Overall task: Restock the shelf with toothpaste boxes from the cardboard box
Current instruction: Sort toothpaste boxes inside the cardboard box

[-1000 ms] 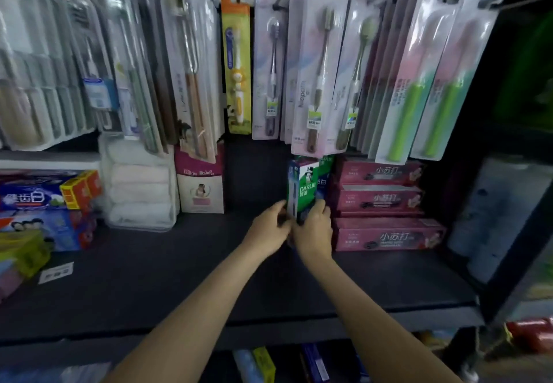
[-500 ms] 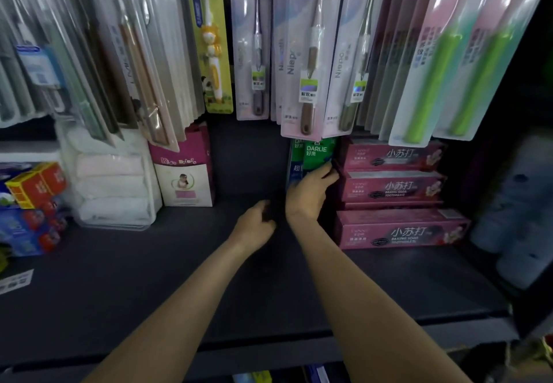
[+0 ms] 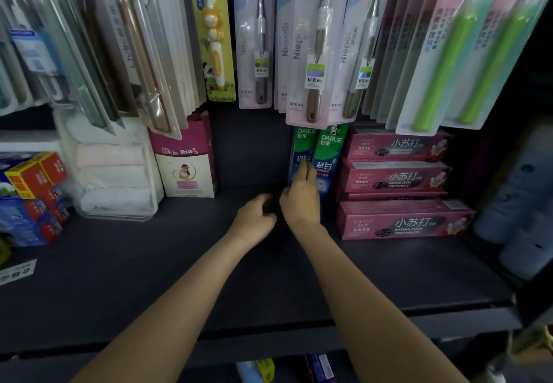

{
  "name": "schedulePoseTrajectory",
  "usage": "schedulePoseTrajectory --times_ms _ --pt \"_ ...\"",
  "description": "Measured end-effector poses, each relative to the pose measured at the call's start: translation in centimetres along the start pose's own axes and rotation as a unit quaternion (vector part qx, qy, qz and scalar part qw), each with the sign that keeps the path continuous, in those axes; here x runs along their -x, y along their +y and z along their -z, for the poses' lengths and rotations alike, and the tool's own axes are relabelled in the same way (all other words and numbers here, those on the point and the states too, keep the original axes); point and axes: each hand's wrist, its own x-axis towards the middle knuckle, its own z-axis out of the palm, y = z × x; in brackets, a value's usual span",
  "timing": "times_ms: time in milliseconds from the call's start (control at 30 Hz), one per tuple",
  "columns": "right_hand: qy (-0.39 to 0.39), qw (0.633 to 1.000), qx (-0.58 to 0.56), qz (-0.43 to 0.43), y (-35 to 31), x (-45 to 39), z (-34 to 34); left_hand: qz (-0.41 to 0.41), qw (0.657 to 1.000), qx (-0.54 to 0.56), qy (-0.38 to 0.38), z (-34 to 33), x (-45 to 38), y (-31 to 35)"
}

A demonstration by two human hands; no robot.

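2 green toothpaste boxes point(image 3: 318, 155) stand upright at the back of the shelf point(image 3: 149, 278), just beside the pink boxes point(image 3: 398, 173). The right hand point(image 3: 300, 200) touches the left one with straight fingers point(image 3: 303, 170); the left hand point(image 3: 254, 218) hangs loosely curled, holding nothing. They look light and stiff, best held by the long sides; the cardboard box is not in view.

Glossy card toothpaste boxes point(image 3: 317, 158) — matt shelf point(image 3: 149, 278)

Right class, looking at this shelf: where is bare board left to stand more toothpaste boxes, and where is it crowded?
Bare shelf lies between the pink kids' box and the upright green Darlie boxes, and across the whole front. Crowded: the stacked pink toothpaste boxes right of the Darlie boxes, the towel pack at left, and the toothbrush packs hanging low. The right hand touches a Darlie box.
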Motion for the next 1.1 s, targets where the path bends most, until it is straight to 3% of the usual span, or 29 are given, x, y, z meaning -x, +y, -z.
schedulePoseTrajectory --times_ms 167,333,500,600,700,833,933,1000,1067,1100 --pt "-0.037 0.996 0.083 0.001 0.7 0.1 0.6 -0.002 1.000 -0.008 0.007 0.3 0.7 -0.1" --pt "-0.160 0.979 0.124 -0.021 1.7 0.4 0.6 -0.007 1.000 -0.008 0.006 0.8 1.9 -0.3" --pt "-0.163 0.978 0.130 -0.031 1.8 0.0 0.7 -0.010 1.000 -0.002 0.021 1.6 2.6 -1.2" --pt "-0.143 0.987 0.076 -0.021 1.0 0.5 1.6 -0.013 0.999 0.011 0.045 1.7 3.3 -1.6" --pt "-0.092 0.994 -0.015 0.056 -0.7 3.8 3.9 -0.077 0.991 0.011 0.105 1.4 5.5 -1.3" --pt "-0.071 0.967 -0.138 0.201 -1.7 14.5 7.9 -0.244 0.956 0.016 0.164 -0.4 13.8 -2.5" --pt "-0.087 0.960 -0.153 0.216 1.0 23.6 9.1 -0.272 0.959 0.005 0.079 -3.8 21.7 -7.5" --pt "-0.150 0.963 -0.132 0.182 4.4 29.2 7.4 -0.192 0.981 -0.008 -0.023 -6.9 25.7 -12.6" --pt "-0.302 0.944 -0.065 0.115 8.5 34.1 3.7 -0.094 0.984 -0.064 -0.139 -10.0 28.0 -17.7" --pt "-0.398 0.915 -0.023 0.066 10.7 36.2 1.5 -0.041 0.974 -0.104 -0.199 -11.4 28.8 -20.0"
